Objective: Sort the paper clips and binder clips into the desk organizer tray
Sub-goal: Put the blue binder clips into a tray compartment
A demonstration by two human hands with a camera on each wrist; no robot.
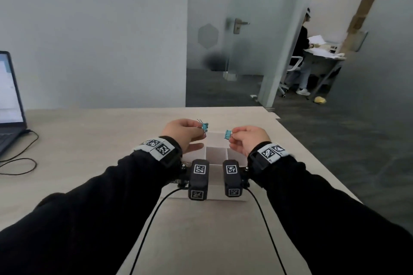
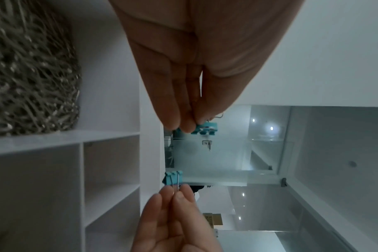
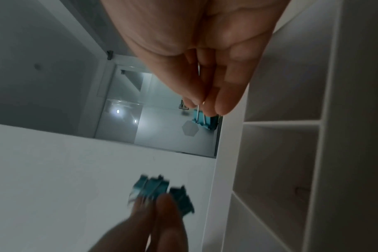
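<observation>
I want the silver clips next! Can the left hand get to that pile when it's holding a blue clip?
Probably not yet. The left hand pinches a blue clip, so its fingers are busy. The pile lies uncovered in the tray, so nothing blocks the way after dropping it.

An open laptop [image 1: 9,96] sits at the left edge of a pale wood-grain table [image 1: 89,140], its black cable [image 1: 20,163] looping across the surface. Behind it, a frosted glass door [image 1: 225,29] with a metal handle [image 1: 239,24] adjoins a grey wall. Through the doorway, a person [image 1: 304,51] in dark clothing stands at a paper-strewn desk [image 1: 324,56].
</observation>
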